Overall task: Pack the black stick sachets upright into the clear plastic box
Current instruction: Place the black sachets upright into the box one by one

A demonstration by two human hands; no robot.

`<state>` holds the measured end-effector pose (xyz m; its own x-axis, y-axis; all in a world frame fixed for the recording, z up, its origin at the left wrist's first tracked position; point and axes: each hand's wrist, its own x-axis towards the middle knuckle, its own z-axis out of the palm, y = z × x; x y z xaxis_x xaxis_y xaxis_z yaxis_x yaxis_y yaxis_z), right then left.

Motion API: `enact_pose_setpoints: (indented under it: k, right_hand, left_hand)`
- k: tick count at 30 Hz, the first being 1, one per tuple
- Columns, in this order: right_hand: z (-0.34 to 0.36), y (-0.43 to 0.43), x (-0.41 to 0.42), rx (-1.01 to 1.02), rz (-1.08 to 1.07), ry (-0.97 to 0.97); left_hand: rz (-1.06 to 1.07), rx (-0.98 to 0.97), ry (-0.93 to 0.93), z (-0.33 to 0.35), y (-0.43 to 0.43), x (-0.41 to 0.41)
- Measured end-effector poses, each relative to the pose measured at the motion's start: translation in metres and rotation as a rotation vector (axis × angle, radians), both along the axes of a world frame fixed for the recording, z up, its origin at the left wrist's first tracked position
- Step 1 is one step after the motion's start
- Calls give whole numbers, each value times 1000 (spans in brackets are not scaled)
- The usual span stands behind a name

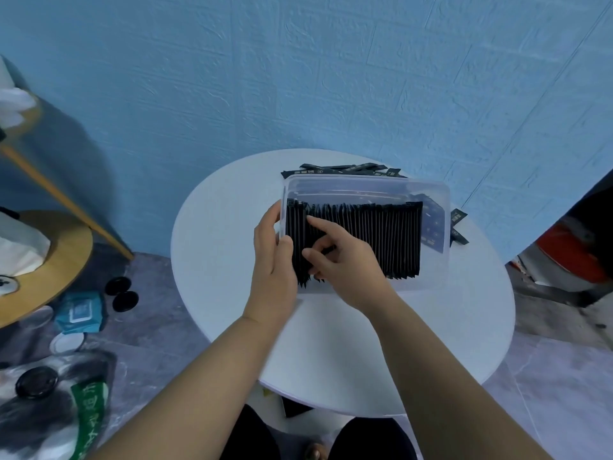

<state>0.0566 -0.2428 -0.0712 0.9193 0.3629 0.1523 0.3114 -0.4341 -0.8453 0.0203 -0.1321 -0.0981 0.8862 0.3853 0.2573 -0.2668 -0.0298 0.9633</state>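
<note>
One table point(331, 343): round and white, in front of a blue wall point(298, 78); the box sits on its far half.
Box point(438, 194): clear plastic, rectangular, open at the top, long side running left to right.
Sachets point(381, 240): a dense row of black sticks standing on end inside the box, packed edge to edge from the left wall almost to the right; a few more lean flat against the right wall.
Left hand point(273, 263): at the box's left end, thumb up along the outside of the wall and fingers curled over to the inside, gripping that end.
Right hand point(345, 270): over the left part of the row, forefinger stretched across the stick tops, thumb and other fingers curled in, pinching a few sachets.
Loose sachets point(345, 169): lying flat on the table just behind the box; a couple more lie beside its right end.
Pack of wipes point(81, 312): blue, on the floor left of the table.
</note>
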Motion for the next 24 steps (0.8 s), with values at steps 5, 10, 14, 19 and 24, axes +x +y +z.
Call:
enact_pose_setpoints:
  k: [5, 10, 14, 19, 24]
  right_hand:
    - [-4, -10, -4, -144, -58, 2]
    - [-7, -10, -6, -147, -57, -10]
    - [-6, -10, -5, -122, -24, 8]
    - [-6, -11, -5, -147, -45, 33]
    - [-3, -10, -9, -156, -78, 45]
  left_hand:
    - [91, 120, 54, 6, -8, 2]
    - [122, 184, 128, 10, -8, 3]
    - [87, 214, 62, 14, -6, 3]
    - [119, 226, 63, 11, -5, 3]
    - [129, 251, 60, 12, -4, 2]
